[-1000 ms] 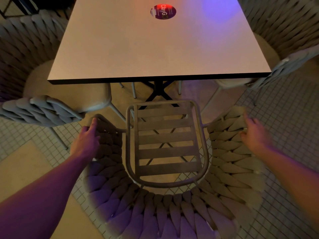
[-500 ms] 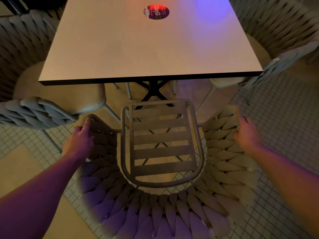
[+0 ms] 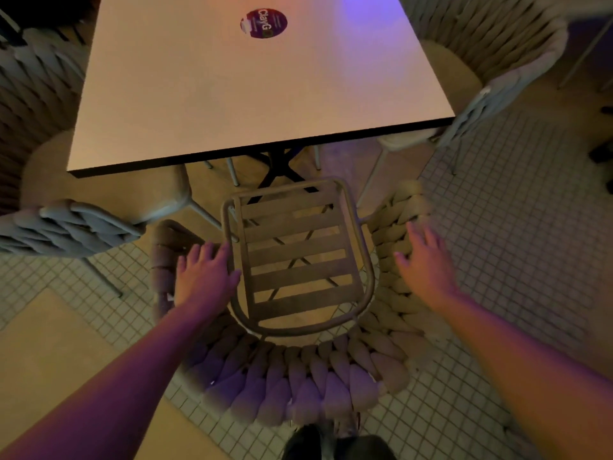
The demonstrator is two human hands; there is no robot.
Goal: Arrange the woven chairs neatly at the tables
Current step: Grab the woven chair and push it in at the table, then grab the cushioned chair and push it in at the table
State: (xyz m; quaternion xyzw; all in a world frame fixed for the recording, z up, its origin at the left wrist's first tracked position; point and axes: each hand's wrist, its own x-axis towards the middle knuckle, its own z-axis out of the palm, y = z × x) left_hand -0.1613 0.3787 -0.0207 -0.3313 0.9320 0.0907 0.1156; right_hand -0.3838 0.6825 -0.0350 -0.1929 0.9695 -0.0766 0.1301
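I see a dim scene, warm amber cast, violet glow pooled on the table [image 3: 252, 94] far right, purple tint on my forearms, soft motion blur throughout, wide-angle bending at edges.

Dim room, tinted light

Small square floor tiles [image 3: 517, 247] meet a plain tan floor patch [image 3: 49, 343]; purple light [image 3: 368, 38] falls from above, orange glow elsewhere.

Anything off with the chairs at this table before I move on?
Yes: the near woven chair has no cushion, its slatted seat bare, while the left chair and right chair show padded seats. It also sits slightly skewed to the table.
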